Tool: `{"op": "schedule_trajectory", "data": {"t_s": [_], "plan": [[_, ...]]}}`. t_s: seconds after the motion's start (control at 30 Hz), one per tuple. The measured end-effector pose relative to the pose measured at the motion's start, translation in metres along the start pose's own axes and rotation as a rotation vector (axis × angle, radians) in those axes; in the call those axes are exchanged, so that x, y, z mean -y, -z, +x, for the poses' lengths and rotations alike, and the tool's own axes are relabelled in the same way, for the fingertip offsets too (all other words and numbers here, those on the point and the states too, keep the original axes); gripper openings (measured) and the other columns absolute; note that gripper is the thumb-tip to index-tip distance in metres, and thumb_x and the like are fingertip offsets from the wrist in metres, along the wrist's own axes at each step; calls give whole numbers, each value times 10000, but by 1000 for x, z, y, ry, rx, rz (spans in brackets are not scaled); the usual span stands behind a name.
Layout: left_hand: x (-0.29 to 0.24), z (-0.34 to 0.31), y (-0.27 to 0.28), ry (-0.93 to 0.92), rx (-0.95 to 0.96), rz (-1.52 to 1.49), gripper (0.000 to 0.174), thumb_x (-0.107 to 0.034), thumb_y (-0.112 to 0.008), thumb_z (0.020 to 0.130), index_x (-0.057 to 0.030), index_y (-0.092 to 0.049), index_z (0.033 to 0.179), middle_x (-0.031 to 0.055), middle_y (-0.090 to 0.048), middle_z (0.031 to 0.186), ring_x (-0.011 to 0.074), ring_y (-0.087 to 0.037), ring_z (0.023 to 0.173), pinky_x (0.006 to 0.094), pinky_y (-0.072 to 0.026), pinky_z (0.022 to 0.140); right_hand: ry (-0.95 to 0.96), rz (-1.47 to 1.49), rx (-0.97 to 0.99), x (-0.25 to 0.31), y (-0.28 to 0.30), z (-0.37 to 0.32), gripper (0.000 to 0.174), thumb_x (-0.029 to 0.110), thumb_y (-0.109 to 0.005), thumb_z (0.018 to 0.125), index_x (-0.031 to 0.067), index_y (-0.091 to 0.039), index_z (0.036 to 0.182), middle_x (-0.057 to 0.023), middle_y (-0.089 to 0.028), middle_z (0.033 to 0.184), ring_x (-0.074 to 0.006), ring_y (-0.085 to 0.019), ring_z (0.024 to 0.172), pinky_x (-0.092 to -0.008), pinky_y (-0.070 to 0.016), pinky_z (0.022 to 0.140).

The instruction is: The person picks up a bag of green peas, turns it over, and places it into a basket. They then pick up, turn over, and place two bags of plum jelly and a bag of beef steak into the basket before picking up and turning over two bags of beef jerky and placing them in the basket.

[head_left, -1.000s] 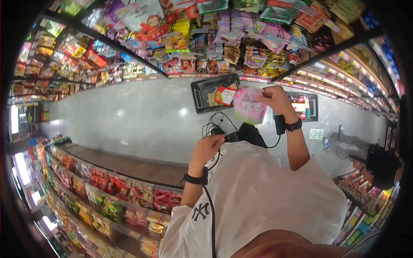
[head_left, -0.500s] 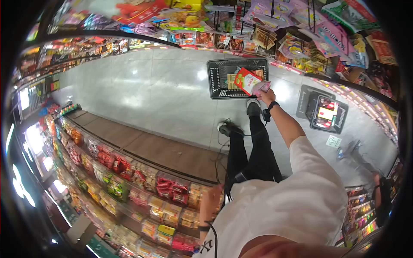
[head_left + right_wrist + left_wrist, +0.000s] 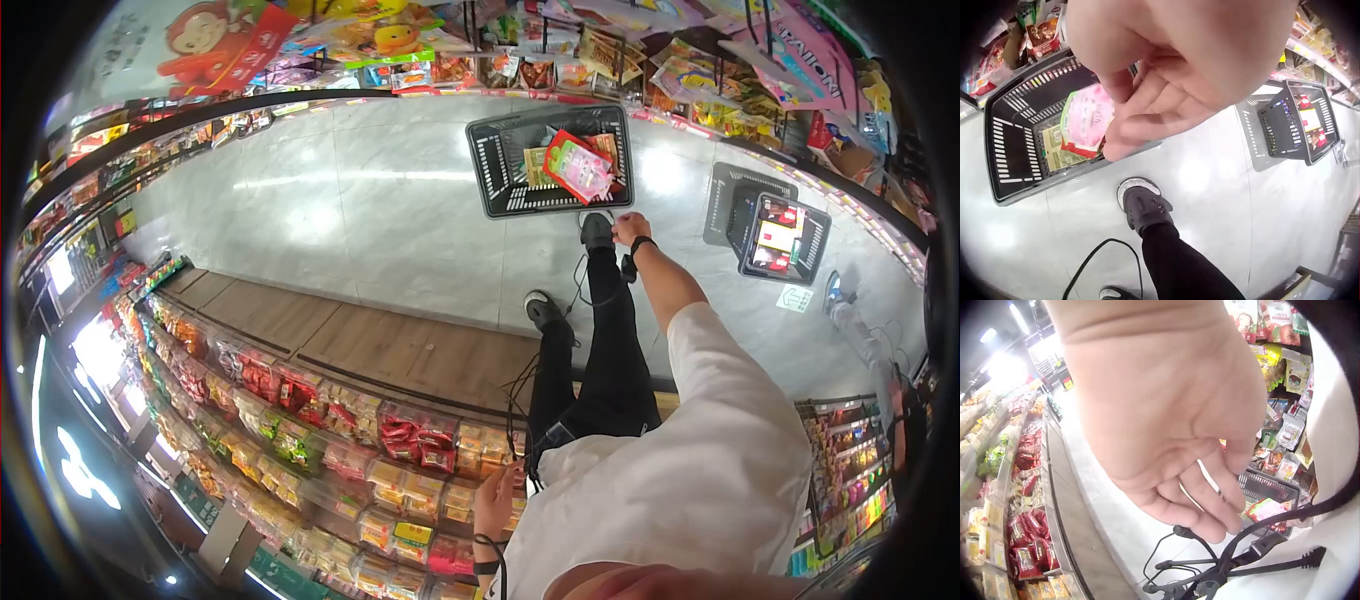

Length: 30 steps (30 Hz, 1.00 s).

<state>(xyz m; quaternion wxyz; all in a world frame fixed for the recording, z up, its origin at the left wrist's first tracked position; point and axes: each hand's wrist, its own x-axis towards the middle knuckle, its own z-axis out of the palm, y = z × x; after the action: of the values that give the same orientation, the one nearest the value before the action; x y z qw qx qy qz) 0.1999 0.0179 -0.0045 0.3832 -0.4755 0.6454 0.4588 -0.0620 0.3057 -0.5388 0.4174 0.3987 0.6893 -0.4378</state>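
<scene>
A pink snack pouch lies on a red packet inside the black shopping basket on the floor. My right hand is just outside the basket's near edge, above my shoe. In the right wrist view its loosely bent fingers hold nothing and partly cover the pink pouch. Low by my body, my left hand hangs beside the packed shelf. The left wrist view shows this hand with its palm bare and fingers relaxed, close to black cables.
Another black basket with packets stands on the floor to the right. Hanging snack bags line the rack ahead. A shelf of packaged snacks runs along the left. A person's leg shows at the far right.
My right hand carried the pink pouch down to the basket, let go of it there and drew back toward me. My left hand has dropped lower, toward the shelf side.
</scene>
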Motion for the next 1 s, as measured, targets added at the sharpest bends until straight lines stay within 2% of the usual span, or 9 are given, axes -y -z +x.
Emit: {"op": "schedule_trajectory", "data": {"t_s": [0.13, 0.33, 0.47, 0.53, 0.6, 0.7, 0.77, 0.83, 1.0], "plan": [[-16, 1, 23, -93, -1, 32, 352, -245, -474, 1087, -17, -694, 1242, 73, -739, 933, 134, -686, 880, 292, -541, 808, 75, 59, 27, 14, 20, -44, 296, 251, -534, 1004, 15, -598, 1169, -125, -761, 966, -214, -728, 631, -301, -554, 514], [14, 17, 76, -262, -68, -12, 374, -308, -491, 1082, -45, -697, 1250, 73, -748, 911, 137, -687, 861, 291, -539, 799, 171, 24, 36, 17, 42, -76, 221, 206, -578, 983, 25, -685, 1051, -120, -755, 936, -243, -723, 659, -362, -576, 558], [37, 38, 134, -415, -112, -80, 371, -291, -504, 1074, -24, -690, 1252, 86, -752, 938, 147, -690, 874, 294, -542, 811, 649, -579, 48, 45, 35, -119, 182, 228, -695, 867, 50, -713, 897, -75, -763, 943, -287, -704, 755, -424, -586, 686], [60, 49, 174, -521, -135, -88, 371, -287, -501, 1074, -19, -687, 1252, 85, -754, 945, 148, -693, 881, 297, -545, 812, 898, -1084, -239, 41, 8, -89, 216, 270, -713, 874, 54, -722, 870, -81, -763, 927, -258, -709, 689, -385, -578, 613], [79, 63, 212, -585, -172, -154, 364, -275, -517, 1069, 1, -682, 1239, 77, -749, 934, 123, -677, 858, 286, -537, 802, 331, -28, -56, 96, -37, -188, 241, 294, -680, 923, 60, -728, 952, -93, -756, 920, -219, -709, 631, -343, -566, 558], [87, 70, 279, -695, -312, -168, 339, -276, -538, 1043, -47, -699, 1232, 121, -761, 903, 137, -684, 817, 289, -529, 755, 552, -19, 43, 137, -105, -266, 261, 265, -614, 972, 40, -702, 1070, -101, -746, 909, -184, -710, 618, -306, -548, 506], [81, 71, 317, -712, -347, -116, 342, -278, -545, 1039, -47, -692, 1244, 121, -761, 903, 148, -691, 816, 293, -532, 756, 772, -124, 52, 159, -147, -255, 229, 231, -596, 987, 35, -693, 1056, -65, -723, 875, -141, -671, 576, -270, -514, 485], [69, 78, 352, -766, -342, -87, 339, -274, -551, 1034, -51, -686, 1252, 124, -762, 909, 171, -702, 817, 300, -538, 762, 839, -24, 107, 203, -178, -338, 212, 206, -570, 999, 38, -689, 1048, -48, -715, 889, -121, -667, 605, -264, -512, 506], [3, 106, 425, -893, -286, 35, 321, -249, -562, 1027, -66, -679, 1264, 137, -762, 942, 215, -718, 826, 322, -549, 775, 941, 73, 124, 305, -209, -427, 212, 175, -531, 1028, 53, -665, 1138, -42, -718, 980, -120, -664, 678, -287, -512, 567]]}}
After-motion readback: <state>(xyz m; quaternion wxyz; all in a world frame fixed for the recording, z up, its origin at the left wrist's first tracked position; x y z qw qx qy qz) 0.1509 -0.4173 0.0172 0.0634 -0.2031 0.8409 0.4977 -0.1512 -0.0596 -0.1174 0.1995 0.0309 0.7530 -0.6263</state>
